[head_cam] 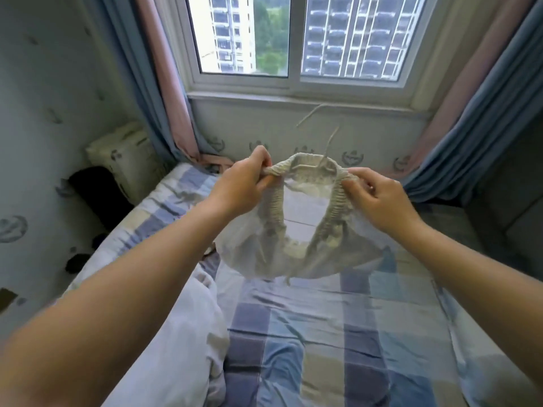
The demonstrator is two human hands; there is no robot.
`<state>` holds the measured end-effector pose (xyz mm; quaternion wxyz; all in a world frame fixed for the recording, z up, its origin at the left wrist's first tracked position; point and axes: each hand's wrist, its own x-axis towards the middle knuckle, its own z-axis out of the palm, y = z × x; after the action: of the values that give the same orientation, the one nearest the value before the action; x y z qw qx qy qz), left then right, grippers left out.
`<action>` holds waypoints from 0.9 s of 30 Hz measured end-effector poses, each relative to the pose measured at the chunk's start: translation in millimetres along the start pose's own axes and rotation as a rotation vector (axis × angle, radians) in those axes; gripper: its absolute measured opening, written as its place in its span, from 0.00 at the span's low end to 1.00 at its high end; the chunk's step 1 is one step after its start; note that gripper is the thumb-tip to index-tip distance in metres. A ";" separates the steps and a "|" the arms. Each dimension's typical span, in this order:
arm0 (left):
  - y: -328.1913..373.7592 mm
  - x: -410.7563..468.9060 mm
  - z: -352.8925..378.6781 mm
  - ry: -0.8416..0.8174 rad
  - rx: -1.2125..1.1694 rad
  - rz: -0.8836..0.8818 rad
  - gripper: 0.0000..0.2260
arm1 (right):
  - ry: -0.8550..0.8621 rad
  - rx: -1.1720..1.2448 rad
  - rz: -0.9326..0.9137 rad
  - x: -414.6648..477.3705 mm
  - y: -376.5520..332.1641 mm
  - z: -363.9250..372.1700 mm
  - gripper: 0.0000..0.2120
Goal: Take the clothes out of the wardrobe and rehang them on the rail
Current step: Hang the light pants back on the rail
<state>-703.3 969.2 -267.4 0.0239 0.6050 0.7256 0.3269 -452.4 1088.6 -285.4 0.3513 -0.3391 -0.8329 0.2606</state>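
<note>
- A cream box (120, 160) stands at the far left against the wall, by the head of the bed (323, 333).
- A white quilt (182, 333) lies bunched on the bed's left side.
- The left hand (241, 186) pinches the left end of the garment's gathered band, fingers curled round it.
- The pale garment (264, 254) hangs in the air between the two hands, above the checked sheet and in front of the window (293, 83), its band stretched wide open.
- Two cords (332, 139) rise from the top of the band.
- The right hand (379, 201) pinches the band's right end, fingers curled.
- A blue curtain (470, 127) hangs at the right.
</note>
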 end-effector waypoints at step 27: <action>64.9 76.0 -191.5 0.126 -0.283 0.782 0.12 | 0.460 -0.295 0.001 -16.1 -254.2 -86.9 0.10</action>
<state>-750.0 955.4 -57.0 -0.0635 0.8044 0.3892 0.4443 -474.7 932.3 -67.5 0.4780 -0.4373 -0.7599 0.0529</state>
